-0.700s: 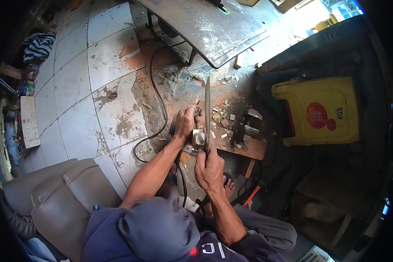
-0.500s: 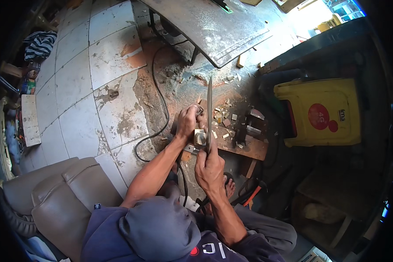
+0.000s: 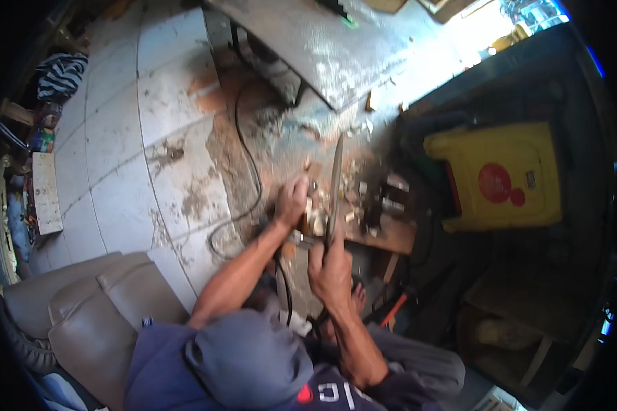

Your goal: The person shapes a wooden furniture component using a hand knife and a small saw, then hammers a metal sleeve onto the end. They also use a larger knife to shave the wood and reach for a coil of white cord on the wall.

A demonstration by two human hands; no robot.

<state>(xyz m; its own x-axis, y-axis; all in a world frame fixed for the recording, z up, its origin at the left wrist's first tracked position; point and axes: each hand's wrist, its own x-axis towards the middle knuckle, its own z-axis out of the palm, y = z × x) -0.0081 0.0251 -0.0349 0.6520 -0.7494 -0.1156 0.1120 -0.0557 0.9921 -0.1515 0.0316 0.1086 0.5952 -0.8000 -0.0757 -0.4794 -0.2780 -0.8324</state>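
Note:
My right hand (image 3: 331,274) is closed around the lower end of a long, tapering metal file (image 3: 338,175), which points away from me. Ahead and to the left, my left hand (image 3: 292,202) has its fingers curled at the edge of a low wooden bench (image 3: 394,234). What those fingers grip is mostly hidden and blurred. Between the two hands sits a small pale block (image 3: 317,223), close beside the file's left side. Whether file and block touch, I cannot tell. A metal piece (image 3: 299,238) shows just below the block.
Several small offcuts (image 3: 352,216) lie around the bench. A dark cable (image 3: 256,171) curves over the broken tiled floor at the left. A dusty table (image 3: 336,61) stands ahead, a yellow plastic stool-like item (image 3: 545,178) at the right, and a brown padded seat (image 3: 110,315) at lower left.
The file's tip has swung slightly right and nearer to me. My left hand has shifted a little. The whole view has moved slightly and is more blurred.

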